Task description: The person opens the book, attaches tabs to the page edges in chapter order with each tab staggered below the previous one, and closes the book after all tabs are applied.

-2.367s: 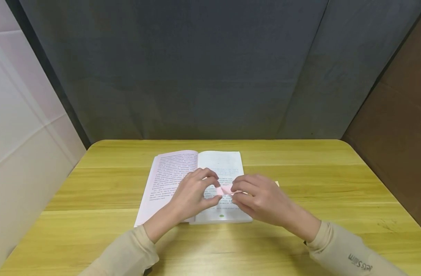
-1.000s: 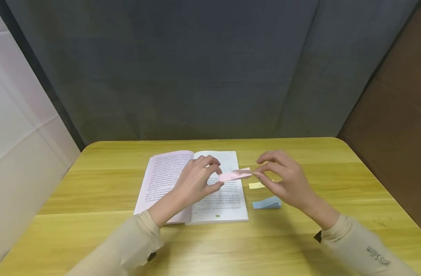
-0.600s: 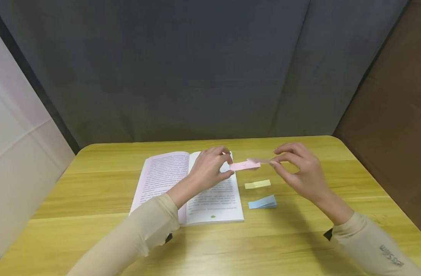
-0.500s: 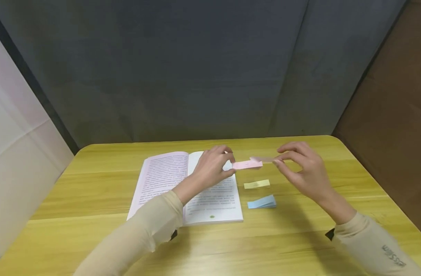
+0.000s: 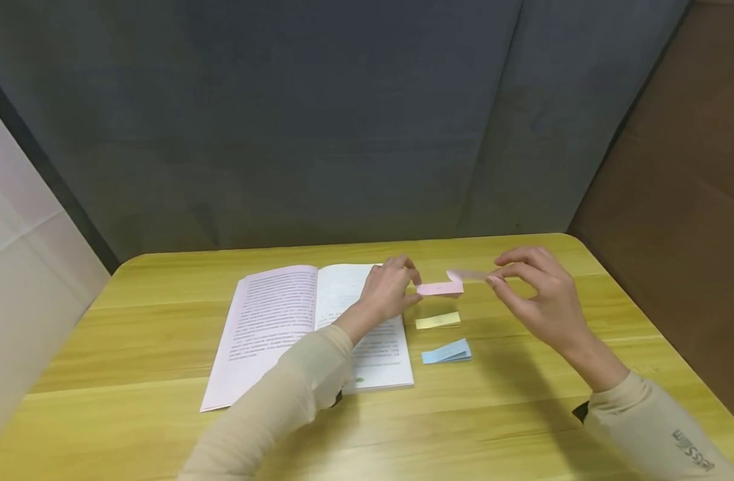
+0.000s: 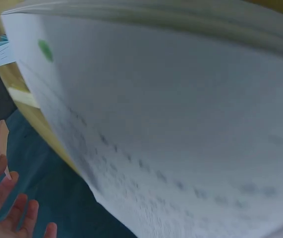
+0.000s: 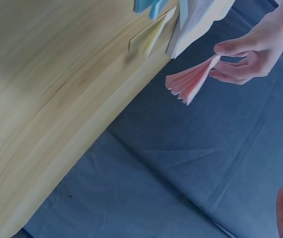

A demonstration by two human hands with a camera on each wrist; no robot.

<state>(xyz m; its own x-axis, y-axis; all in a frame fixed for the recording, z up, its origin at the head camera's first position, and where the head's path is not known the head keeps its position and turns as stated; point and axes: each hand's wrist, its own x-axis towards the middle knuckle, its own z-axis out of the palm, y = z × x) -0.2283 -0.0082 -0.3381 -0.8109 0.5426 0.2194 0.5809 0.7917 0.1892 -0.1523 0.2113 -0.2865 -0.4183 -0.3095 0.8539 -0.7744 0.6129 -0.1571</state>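
Note:
My left hand (image 5: 387, 290) pinches one end of a small pad of pink sticky notes (image 5: 440, 289) above the right edge of an open book (image 5: 270, 314). In the right wrist view the pad (image 7: 193, 79) fans out at its free end. My right hand (image 5: 541, 294) pinches a single thin pink sticky note (image 5: 470, 274) between thumb and index finger, its other fingers loosely bent. That strip has a curled tip and shows apart from the pad in the right wrist view. The left wrist view catches the left hand (image 6: 7, 203) at its lower left corner.
On the wooden table (image 5: 511, 427), right of the book, lie a yellow sticky note pad (image 5: 437, 321) and, nearer me, a blue one (image 5: 447, 351). A dark cloth wall (image 5: 318, 133) stands behind the table, with a brown panel (image 5: 673, 167) at the right.
Both hands started close together over the book's right page. They have moved right and apart, the right hand farther, drawing a pink sticky note off the pad. The yellow and blue pads came into view.

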